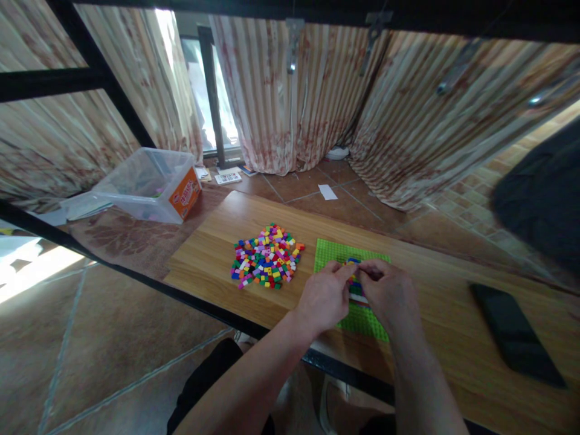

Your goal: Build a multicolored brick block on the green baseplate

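A green studded baseplate (328, 249) lies on the wooden table, with a small build of coloured toy bricks (357, 296) on it. Its blue, yellow, red and white parts show between my hands. From the left, my left hand (324, 296) grips the build with thumb and fingers closed against its side. My right hand (390, 295) is over the plate's right part, fingertips pinched together at the build's far end. Whatever those fingertips hold is hidden. To the left of the plate is a loose pile of small multicoloured bricks (267, 257).
A black phone (516, 332) lies at the table's right. Beyond the table's left end stands a clear plastic box (145, 187) with an orange label. Black metal bars (97, 75) cross the upper left. Striped curtains (267, 90) hang behind; a white paper (327, 192) is on the floor.
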### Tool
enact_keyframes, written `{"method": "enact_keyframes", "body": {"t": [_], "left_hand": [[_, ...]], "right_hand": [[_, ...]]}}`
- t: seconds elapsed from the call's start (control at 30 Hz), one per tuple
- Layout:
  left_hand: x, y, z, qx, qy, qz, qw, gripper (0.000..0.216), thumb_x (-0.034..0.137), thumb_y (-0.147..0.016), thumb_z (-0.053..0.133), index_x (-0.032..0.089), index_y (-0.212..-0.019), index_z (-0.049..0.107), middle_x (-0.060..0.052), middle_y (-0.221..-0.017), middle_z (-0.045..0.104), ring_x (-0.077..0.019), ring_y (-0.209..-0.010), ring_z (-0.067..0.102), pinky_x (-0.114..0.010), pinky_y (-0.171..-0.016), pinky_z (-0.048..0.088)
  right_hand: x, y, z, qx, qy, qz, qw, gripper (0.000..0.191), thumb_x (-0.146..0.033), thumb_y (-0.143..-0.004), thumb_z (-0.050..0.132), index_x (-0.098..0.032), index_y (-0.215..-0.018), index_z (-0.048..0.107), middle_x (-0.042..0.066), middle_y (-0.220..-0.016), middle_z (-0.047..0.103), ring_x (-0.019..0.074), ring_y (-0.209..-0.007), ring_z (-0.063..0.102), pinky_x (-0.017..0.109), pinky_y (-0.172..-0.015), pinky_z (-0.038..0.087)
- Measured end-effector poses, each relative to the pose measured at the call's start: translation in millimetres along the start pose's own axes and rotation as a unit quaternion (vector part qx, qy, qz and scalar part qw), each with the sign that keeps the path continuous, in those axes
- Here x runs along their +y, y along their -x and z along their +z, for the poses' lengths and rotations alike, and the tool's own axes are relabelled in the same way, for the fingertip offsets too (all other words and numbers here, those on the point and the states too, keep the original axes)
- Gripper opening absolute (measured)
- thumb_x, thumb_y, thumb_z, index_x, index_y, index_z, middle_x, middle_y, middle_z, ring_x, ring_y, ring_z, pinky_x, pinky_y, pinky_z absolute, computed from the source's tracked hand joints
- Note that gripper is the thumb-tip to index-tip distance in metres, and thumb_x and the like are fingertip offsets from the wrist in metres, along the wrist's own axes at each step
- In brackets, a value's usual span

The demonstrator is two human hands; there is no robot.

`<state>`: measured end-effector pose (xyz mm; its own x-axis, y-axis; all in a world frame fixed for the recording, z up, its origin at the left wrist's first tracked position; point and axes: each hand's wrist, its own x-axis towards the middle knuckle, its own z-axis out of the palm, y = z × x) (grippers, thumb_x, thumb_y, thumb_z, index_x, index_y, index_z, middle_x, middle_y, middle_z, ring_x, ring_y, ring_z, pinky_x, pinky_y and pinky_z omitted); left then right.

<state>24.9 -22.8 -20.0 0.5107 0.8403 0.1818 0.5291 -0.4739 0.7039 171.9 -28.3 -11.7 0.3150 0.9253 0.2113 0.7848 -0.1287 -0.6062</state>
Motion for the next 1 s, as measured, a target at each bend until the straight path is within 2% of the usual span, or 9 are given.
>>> {"method": "enact_keyframes", "body": {"t": [0.23, 0.4, 0.53, 0.8, 1.0], "left_hand": [[5.8, -0.1, 2.1, -0.029, -0.126, 0.005, 0.992, 0.047, 0.012, -0.092, 0.041, 0.018, -0.139, 0.044, -0.010, -0.109, 0.062, -0.0221, -0.092, 0.063, -0.034, -0.080, 0.054], [17.3, -2.4, 3.0, -0.025, -0.193, -0.011, 0.981, 0.041, 0.015, -0.098, 0.032, 0.014, -0.136, 0.047, -0.012, -0.104, 0.066, -0.0250, -0.095, 0.064, -0.038, -0.083, 0.052], [22.7, -1.7, 6.3, -0.012, -0.228, -0.019, 0.973, 0.040, 0.016, -0.098, 0.034, 0.014, -0.136, 0.048, -0.012, -0.097, 0.069, -0.0268, -0.094, 0.065, -0.041, -0.084, 0.049], [27.0, 1.7, 13.2, -0.018, -0.247, -0.044, 0.968, 0.045, 0.013, -0.097, 0.036, 0.015, -0.141, 0.046, -0.012, -0.090, 0.070, -0.0276, -0.093, 0.065, -0.043, -0.087, 0.045], [11.9, 7.6, 12.7, -0.020, -0.202, -0.027, 0.979, 0.062, 0.009, -0.088, 0.043, 0.018, -0.149, 0.035, -0.009, -0.100, 0.070, -0.0254, -0.093, 0.064, -0.041, -0.087, 0.048]], "right_hand": [[5.5, -2.2, -3.4, -0.021, -0.034, 0.006, 0.999, 0.024, -0.038, -0.074, 0.057, -0.020, -0.080, 0.073, 0.007, -0.077, 0.076, 0.0228, -0.069, 0.070, 0.035, -0.068, 0.051], [8.1, -3.3, -12.9, -0.007, -0.053, -0.001, 0.999, 0.028, -0.040, -0.077, 0.056, -0.019, -0.081, 0.074, 0.008, -0.077, 0.076, 0.0225, -0.069, 0.069, 0.035, -0.067, 0.051], [12.0, -3.4, -21.4, 0.020, -0.060, 0.014, 0.998, 0.027, -0.040, -0.076, 0.058, -0.018, -0.079, 0.074, 0.008, -0.074, 0.075, 0.0214, -0.065, 0.067, 0.033, -0.063, 0.051], [12.2, -2.5, -23.6, 0.026, -0.090, 0.029, 0.995, 0.028, -0.039, -0.077, 0.058, -0.017, -0.082, 0.075, 0.008, -0.077, 0.075, 0.0218, -0.067, 0.068, 0.034, -0.064, 0.051], [11.8, -5.4, -29.4, 0.070, -0.104, 0.040, 0.991, 0.026, -0.038, -0.078, 0.060, -0.016, -0.082, 0.075, 0.009, -0.078, 0.075, 0.0224, -0.068, 0.068, 0.034, -0.064, 0.052]]}}
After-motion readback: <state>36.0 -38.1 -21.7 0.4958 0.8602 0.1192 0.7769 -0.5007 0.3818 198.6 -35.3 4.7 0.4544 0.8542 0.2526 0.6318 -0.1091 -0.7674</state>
